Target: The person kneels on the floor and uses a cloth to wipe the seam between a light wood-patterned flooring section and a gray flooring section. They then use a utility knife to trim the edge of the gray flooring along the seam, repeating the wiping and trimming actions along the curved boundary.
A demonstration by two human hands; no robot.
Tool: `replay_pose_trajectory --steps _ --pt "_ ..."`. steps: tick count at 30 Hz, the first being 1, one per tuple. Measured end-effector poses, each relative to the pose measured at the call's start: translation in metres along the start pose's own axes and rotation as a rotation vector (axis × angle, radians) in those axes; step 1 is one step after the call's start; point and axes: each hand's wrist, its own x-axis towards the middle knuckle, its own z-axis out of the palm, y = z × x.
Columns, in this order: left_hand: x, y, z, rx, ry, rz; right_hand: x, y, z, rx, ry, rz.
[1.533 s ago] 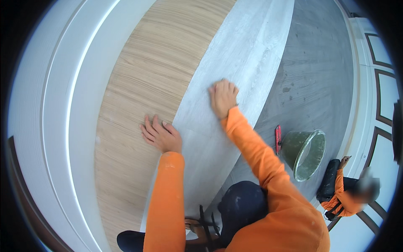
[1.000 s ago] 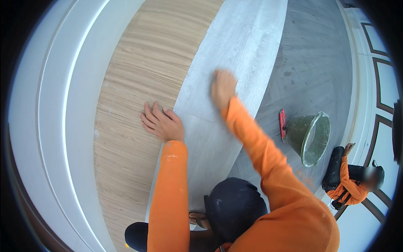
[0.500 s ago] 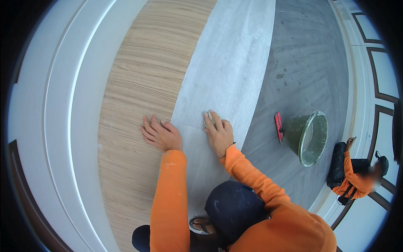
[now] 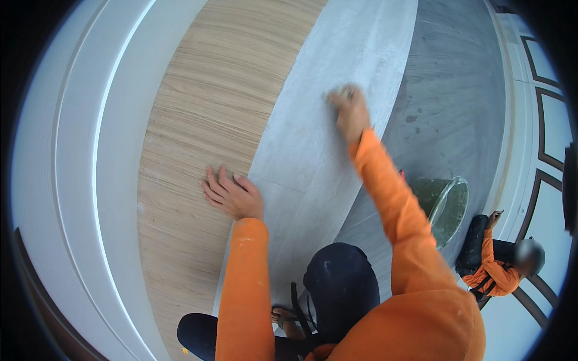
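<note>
My left hand (image 4: 235,195) rests flat with fingers spread on the tan wood-look flooring (image 4: 211,102), beside its border with a whitish, hazy strip (image 4: 301,159). Farther ahead, over that strip, my right hand (image 4: 352,117) is closed and smeared by motion. In its fingers is a small pale cloth (image 4: 335,96), which looks crumpled; the blur hides its exact shape and whether it touches the surface.
Right of my right arm stands a green bucket (image 4: 450,195) on dark grey floor (image 4: 451,90). A red-handled tool (image 4: 402,174) is mostly hidden by my sleeve. Another person in orange (image 4: 497,271) is by the panelled wall at far right. A white ledge (image 4: 90,150) runs along the left.
My right hand has swept forward and to the right along the whitish strip with the cloth. My left hand has stayed in place. The red tool is now largely covered by my arm.
</note>
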Motion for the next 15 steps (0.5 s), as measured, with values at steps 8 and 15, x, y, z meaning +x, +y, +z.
replay_pose_trajectory --steps 8,15 --pt "-0.002 0.002 -0.003 0.002 0.010 0.009 0.168 0.091 -0.010 -0.157 0.043 0.263" --pt "-0.003 0.000 -0.003 -0.008 -0.007 0.005 0.021 -0.019 -0.003 0.061 -0.042 0.056"
